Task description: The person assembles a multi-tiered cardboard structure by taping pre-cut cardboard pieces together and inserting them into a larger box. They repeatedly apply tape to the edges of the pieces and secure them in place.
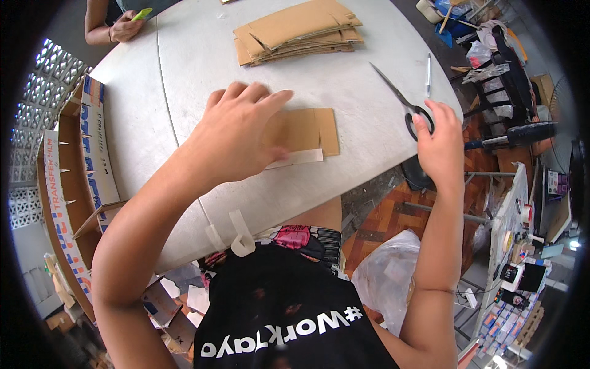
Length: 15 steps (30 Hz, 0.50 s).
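Note:
A flat brown cardboard piece (329,132) with a slit lies near the table's front edge, and a pale strip (310,156) runs along its near side. My left hand (243,132) is over the cardboard's left part, fingers spread and slightly blurred. Its thumb is by the strip; whether it touches cannot be made out. Farther right, my right hand (441,144) has thumb and forefinger at the black handle of the scissors (396,92). The scissors lie on the table, blades pointing far left. Beyond that hand's fingertips is a clear pen (428,74).
A stack of cut cardboard (298,31) sits at the far side of the white table (203,67). Curled pale strips (242,240) hang at the near edge. A long cardboard box (98,144) stands left. Another person's hand (126,27) holds something yellow-green at far left.

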{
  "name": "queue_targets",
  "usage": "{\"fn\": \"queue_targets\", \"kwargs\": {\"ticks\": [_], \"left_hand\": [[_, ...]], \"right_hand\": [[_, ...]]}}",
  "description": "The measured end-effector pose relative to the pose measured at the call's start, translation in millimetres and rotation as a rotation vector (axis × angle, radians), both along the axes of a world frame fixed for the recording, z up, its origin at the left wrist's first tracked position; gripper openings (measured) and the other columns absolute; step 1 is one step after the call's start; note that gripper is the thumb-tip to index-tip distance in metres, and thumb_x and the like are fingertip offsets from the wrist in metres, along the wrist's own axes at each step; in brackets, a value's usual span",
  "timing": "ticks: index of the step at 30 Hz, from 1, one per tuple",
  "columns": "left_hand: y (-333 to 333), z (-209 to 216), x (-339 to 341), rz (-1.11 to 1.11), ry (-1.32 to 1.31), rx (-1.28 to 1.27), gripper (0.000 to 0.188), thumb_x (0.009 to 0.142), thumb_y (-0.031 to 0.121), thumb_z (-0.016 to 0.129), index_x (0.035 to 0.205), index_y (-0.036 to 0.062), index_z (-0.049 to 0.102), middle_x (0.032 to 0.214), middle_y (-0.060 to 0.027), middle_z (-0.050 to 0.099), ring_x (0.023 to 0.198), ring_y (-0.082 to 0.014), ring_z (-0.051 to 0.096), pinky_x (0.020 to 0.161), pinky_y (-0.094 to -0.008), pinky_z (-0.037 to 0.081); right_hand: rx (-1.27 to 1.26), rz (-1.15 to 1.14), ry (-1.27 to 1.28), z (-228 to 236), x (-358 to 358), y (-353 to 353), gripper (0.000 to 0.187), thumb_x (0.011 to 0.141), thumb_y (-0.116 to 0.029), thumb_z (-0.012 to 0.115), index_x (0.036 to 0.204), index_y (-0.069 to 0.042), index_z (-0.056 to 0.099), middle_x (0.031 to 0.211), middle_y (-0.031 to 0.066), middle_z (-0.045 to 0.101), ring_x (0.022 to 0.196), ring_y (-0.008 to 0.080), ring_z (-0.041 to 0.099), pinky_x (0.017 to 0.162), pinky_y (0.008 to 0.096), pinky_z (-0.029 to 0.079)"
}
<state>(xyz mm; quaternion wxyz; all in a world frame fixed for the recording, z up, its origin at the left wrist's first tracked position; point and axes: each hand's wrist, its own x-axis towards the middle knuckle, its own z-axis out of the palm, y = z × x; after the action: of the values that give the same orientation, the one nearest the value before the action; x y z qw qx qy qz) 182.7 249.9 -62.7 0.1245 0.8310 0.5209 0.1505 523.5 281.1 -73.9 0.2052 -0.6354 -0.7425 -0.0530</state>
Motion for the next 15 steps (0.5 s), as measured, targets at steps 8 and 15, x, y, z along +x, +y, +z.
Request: {"fn": "queue_targets", "kwargs": {"ticks": [8,15], "left_hand": [[18,25,-8,0.135,0.089,-0.457,0.057,0.075,0.031,0.089,0.115,-0.0037,0.067,0.112,-0.0209,0.067,0.104,-0.0303,0.064,0.097,-0.0403,0.049],[-6,104,-30,0.255,-0.162,-0.360,0.052,0.079,0.035,0.078,0.107,-0.0075,0.068,0.098,-0.0221,0.073,0.091,-0.0304,0.071,0.085,-0.0394,0.053]], "right_hand": [[-0.174,0.035,-0.217,-12,15,-8,0.028,0.098,-0.015,0.061,0.122,-0.001,0.068,0.122,0.0135,0.066,0.120,0.0338,0.058,0.102,0.0469,0.043],[-0.310,0.062,-0.138,10,16,-20,0.040,0.092,0.003,0.058,0.130,-0.010,0.065,0.123,0.0161,0.064,0.118,0.0367,0.058,0.101,0.0458,0.047]]}}
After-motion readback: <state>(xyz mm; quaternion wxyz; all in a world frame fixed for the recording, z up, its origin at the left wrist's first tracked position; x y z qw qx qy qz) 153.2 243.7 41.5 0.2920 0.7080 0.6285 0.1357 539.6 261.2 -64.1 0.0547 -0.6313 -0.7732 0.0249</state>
